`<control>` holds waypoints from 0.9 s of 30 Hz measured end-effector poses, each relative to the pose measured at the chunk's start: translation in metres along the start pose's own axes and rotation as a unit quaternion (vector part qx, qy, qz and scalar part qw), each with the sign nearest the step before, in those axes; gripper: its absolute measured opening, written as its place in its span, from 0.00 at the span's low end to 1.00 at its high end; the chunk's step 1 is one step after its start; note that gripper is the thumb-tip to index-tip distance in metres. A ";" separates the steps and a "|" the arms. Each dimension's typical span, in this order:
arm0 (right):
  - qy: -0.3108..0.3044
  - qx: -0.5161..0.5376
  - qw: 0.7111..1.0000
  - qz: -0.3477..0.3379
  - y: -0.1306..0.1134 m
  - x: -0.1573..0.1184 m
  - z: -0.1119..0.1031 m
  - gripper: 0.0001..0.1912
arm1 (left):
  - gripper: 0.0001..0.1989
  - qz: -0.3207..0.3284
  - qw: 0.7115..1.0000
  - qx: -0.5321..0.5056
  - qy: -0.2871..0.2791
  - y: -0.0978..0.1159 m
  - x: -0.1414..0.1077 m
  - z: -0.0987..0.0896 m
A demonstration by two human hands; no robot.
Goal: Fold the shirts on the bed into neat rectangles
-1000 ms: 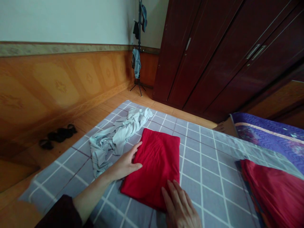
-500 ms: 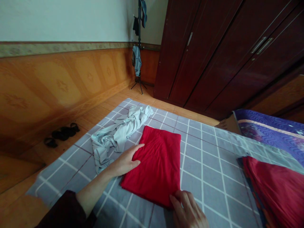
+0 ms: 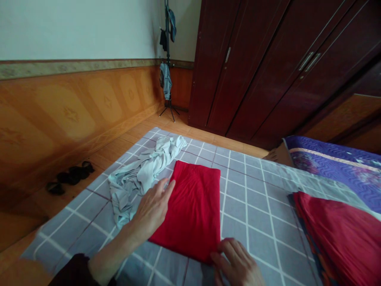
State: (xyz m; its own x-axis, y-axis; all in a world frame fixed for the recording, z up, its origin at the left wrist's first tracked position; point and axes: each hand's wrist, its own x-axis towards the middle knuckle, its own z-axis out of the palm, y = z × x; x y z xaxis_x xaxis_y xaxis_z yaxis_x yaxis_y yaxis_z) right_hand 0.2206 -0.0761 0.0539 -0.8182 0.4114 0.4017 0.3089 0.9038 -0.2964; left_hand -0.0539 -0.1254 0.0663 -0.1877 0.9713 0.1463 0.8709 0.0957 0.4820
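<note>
A folded red garment lies flat as a rough rectangle on the bed, lightly creased across its upper face. My left hand is over its left edge, fingers stretched out and nothing gripped; whether it touches the cloth is hard to tell. At the near right corner, my right hand has its fingers bent and its thumb tip against the cloth, pinching that corner. Just beyond my left hand lies a crumpled pale grey garment.
Grey checked bedding covers the bed. To the right sits a stack of folded clothes, red on top. Beyond are a purple quilted mattress, a dark red wardrobe and a coat stand. Black sandals lie on the floor.
My left hand has lifted and turned, its fingers now pointing more upward beside the red garment's left edge. My right hand stays at the near right corner. The view has shifted slightly.
</note>
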 end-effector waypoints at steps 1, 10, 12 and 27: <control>-0.007 0.028 1.000 0.013 0.002 0.011 -0.008 0.13 | 0.28 0.059 0.998 0.019 -0.009 0.014 -0.001 0.001; -0.131 0.180 0.973 0.067 0.043 0.078 -0.012 0.21 | 0.30 0.418 0.887 -0.022 -0.196 0.078 0.003 0.055; -0.188 0.147 0.971 0.027 0.050 0.079 -0.001 0.24 | 0.35 0.404 0.888 -0.039 -0.217 0.071 0.002 0.063; -0.139 -0.065 0.988 0.026 0.100 0.124 0.031 0.35 | 0.22 0.486 0.864 0.066 -0.112 0.058 0.006 0.084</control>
State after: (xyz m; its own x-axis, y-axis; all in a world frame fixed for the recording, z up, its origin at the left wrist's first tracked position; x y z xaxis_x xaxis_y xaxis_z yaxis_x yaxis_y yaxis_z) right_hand 0.1351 0.0611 0.0469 -0.8953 0.4258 0.1309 0.3989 0.8972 -0.1897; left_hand 0.0336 -0.0958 0.0230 0.7412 0.6234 0.2488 0.6148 -0.7793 0.1213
